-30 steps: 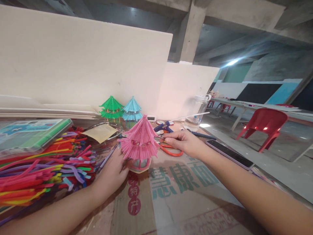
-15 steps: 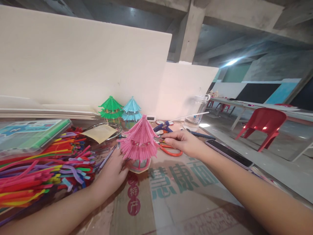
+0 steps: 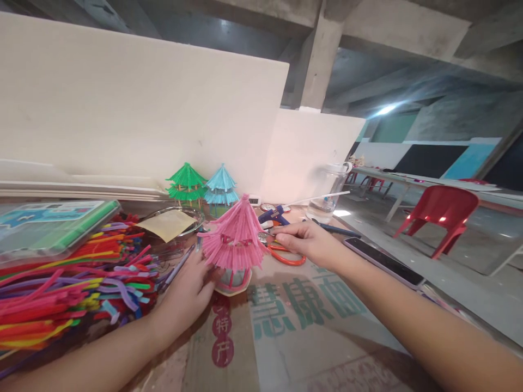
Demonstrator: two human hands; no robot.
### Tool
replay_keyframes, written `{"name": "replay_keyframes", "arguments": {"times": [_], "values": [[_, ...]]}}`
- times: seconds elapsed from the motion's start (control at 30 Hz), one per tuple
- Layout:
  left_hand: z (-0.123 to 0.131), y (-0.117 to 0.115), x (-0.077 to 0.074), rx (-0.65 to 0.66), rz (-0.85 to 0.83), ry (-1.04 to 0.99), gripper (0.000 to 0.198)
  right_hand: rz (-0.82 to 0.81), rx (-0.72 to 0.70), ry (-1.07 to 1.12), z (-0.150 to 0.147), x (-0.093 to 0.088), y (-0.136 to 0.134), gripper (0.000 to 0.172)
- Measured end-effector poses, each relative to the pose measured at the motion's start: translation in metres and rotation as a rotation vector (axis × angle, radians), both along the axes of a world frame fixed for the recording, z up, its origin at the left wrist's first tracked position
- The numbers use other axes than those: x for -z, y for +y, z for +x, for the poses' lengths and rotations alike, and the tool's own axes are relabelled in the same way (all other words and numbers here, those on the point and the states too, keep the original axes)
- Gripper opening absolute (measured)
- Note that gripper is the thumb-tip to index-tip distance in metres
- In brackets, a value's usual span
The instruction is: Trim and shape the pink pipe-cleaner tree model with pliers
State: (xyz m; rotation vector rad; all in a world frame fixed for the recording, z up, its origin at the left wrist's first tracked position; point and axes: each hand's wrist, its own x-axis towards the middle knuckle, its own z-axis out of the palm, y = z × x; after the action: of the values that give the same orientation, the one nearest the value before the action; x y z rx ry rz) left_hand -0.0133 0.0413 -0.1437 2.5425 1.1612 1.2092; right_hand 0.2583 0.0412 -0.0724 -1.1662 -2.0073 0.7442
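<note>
A pink two-tiered pavilion model (image 3: 235,247), its roofs covered in fuzzy pipe-cleaner strips, stands on a small pale base in front of me. My left hand (image 3: 192,286) is closed at the left side of its base, thumb near the front; the other fingers are partly hidden behind the model. To the right of the roof, my right hand (image 3: 308,239) has thumb and forefinger pinched together close to the roof edge. What they grip is too small to make out. Orange-handled scissors (image 3: 288,261) lie beneath that hand, with a blue glue gun (image 3: 273,215) just beyond.
Green (image 3: 187,182) and light-blue pavilion models (image 3: 221,188) stand at the back. Colourful pipe cleaners (image 3: 81,288) and a plastic case (image 3: 57,228) fill the left. A metal dish (image 3: 198,220) carries yellow paper. A clear jug (image 3: 327,190) and phone (image 3: 384,261) are right. Cardboard (image 3: 294,337) covers the front.
The pink model has turned or tilted slightly, so the gap between its roofs shows less. Both hands stay in nearly the same place. The whole view has shifted a little.
</note>
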Motion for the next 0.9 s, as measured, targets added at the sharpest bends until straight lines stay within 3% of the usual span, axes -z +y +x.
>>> {"name": "replay_keyframes", "arguments": {"times": [0.2, 0.4, 0.73, 0.9], "values": [[0.0031, -0.0051, -0.0059, -0.038, -0.017, -0.061, 0.023, -0.065, -0.022, -0.019, -0.0031, -0.0090, -0.0067, 0.050], [0.0046, -0.0044, -0.0058, -0.089, -0.098, -0.091, 0.027, -0.092, 0.061, 0.039, -0.0035, -0.0092, -0.0093, 0.056], [0.0033, -0.0066, -0.0045, -0.109, -0.061, -0.053, 0.032, -0.053, 0.023, -0.018, -0.0044, -0.0086, -0.0071, 0.045], [0.0036, -0.0085, -0.0070, -0.046, 0.022, -0.032, 0.026, -0.033, 0.026, -0.024, -0.0048, -0.0078, -0.0062, 0.043]]}}
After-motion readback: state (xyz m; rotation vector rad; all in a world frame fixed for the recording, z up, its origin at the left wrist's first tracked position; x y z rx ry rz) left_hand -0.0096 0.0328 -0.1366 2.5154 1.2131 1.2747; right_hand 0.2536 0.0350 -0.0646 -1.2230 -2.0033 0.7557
